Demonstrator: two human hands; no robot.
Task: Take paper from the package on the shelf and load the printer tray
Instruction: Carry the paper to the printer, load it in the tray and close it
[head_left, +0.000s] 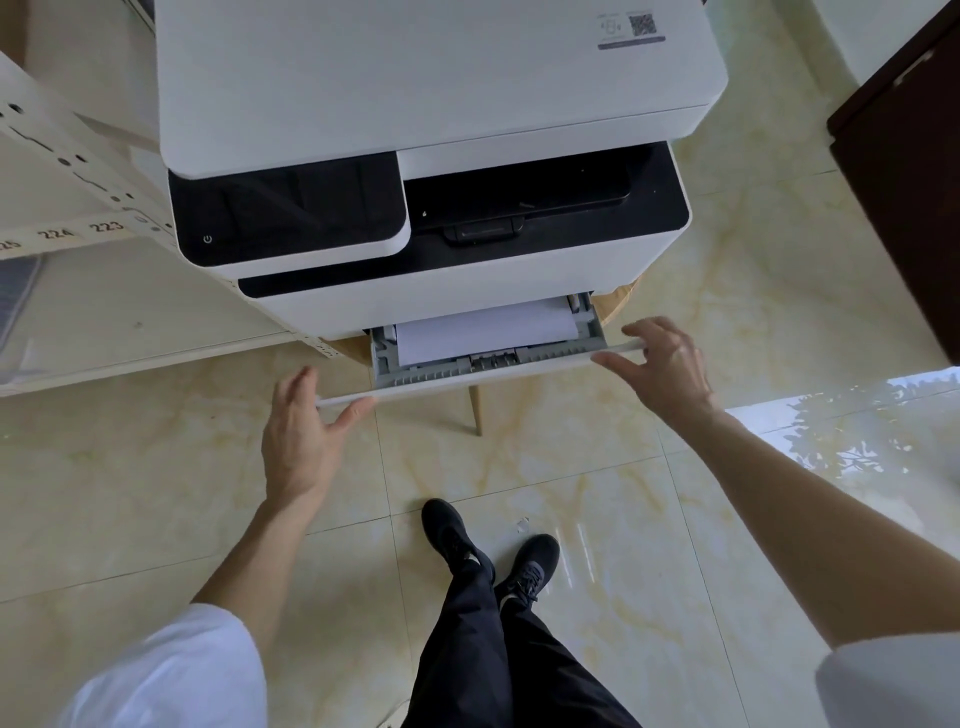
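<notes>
Glossy cream marble-tile floor, window glare at right. White shelf at left, numbered labels on edge. White-black printer on wooden stand. Tray part-way out toward person, long axis left-right, paper flat inside. Left hand at tray's left corner, right hand at right corner; fingers spread, touching front edge, not clasped.

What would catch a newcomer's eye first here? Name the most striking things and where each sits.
The big white-and-black printer fills the upper middle of the view. Below it the paper tray stands partly pulled out with white paper inside. The left hand and right hand flank the tray's front edge, fingers spread at its two corners.
</notes>
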